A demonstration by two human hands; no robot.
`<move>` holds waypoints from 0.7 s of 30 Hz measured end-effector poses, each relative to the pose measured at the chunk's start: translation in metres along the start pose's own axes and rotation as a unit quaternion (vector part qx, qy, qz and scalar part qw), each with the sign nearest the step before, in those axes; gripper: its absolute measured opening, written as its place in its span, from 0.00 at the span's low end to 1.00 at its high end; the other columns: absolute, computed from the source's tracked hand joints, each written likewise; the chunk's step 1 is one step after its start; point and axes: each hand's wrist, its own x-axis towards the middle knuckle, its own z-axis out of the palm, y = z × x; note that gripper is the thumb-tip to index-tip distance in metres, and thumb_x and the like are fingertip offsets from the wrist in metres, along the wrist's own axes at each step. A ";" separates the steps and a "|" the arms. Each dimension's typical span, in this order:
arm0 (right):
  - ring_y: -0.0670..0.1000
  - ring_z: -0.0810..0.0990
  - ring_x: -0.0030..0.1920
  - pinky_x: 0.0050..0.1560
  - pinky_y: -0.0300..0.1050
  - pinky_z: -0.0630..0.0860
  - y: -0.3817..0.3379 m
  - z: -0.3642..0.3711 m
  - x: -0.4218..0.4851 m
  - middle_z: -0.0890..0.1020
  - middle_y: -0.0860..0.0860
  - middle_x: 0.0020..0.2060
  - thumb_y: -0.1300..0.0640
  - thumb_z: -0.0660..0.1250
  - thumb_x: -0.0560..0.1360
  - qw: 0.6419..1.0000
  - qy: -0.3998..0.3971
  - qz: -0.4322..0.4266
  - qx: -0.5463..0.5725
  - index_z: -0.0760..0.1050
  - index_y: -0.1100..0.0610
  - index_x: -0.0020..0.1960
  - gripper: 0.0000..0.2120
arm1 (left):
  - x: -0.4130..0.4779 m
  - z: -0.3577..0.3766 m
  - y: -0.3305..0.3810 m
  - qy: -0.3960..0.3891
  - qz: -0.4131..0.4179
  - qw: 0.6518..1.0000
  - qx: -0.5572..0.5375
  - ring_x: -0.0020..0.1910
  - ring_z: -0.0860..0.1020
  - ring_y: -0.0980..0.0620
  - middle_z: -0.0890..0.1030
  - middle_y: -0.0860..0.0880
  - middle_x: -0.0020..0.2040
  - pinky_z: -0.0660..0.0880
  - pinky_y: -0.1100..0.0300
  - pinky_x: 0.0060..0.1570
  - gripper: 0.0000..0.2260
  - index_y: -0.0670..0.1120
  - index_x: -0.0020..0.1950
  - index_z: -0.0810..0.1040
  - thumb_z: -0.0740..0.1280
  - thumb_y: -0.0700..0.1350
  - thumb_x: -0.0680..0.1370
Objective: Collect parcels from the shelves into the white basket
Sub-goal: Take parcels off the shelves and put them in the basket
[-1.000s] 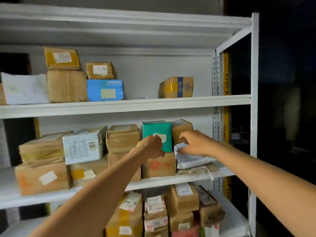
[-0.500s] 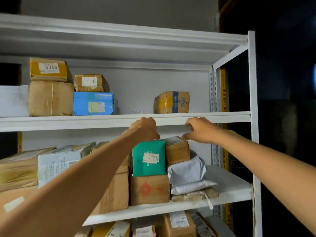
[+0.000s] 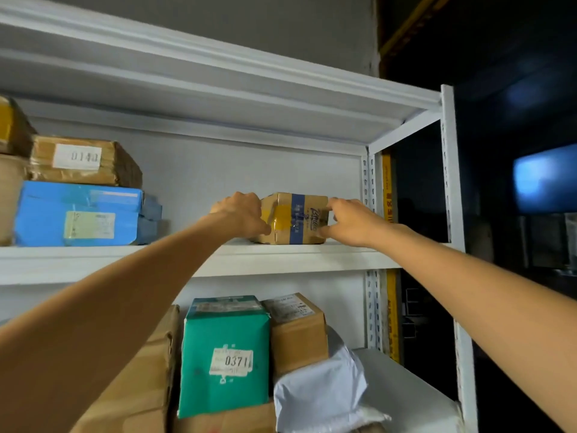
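The white metal shelf unit (image 3: 449, 182) carries parcels on two levels. On the upper shelf (image 3: 281, 259), near its right end, a small brown parcel (image 3: 296, 218) with a blue band and yellow tape sits on the board. Both hands are on this parcel. The left hand (image 3: 240, 218) has its fingers curled round the left end, with the thumb on the front face by the yellow tape. The right hand (image 3: 346, 221) grips the right end, with the fingers bent over the top corner and the thumb lower on the side. I cannot tell if any edge of the parcel is raised from the board.

Further left on the same shelf, well apart from it, lies a blue parcel (image 3: 78, 214) with a pale label. A flat brown parcel (image 3: 84, 162) marked 0140 rests on top of it. More brown parcels show at the left border, cut off by the frame.

On the lower shelf (image 3: 406, 385) a green parcel (image 3: 224, 354) labelled 0371 stands upright. A cardboard box (image 3: 296, 332) touches its right side. A white mailer bag (image 3: 318, 392) lies just below and in front of this box. To the left of the green parcel stands a large cardboard box (image 3: 150, 385), partly hidden behind the left forearm.
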 end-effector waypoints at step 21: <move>0.61 0.77 0.58 0.53 0.58 0.79 0.028 0.032 0.062 0.74 0.58 0.62 0.33 0.59 0.75 0.931 0.127 0.149 0.309 0.61 0.58 0.69 0.35 | 0.035 0.030 0.043 0.069 -0.097 0.910 -0.396 0.47 0.80 0.43 0.79 0.44 0.50 0.82 0.50 0.41 0.21 0.49 0.57 0.73 0.57 0.64 0.78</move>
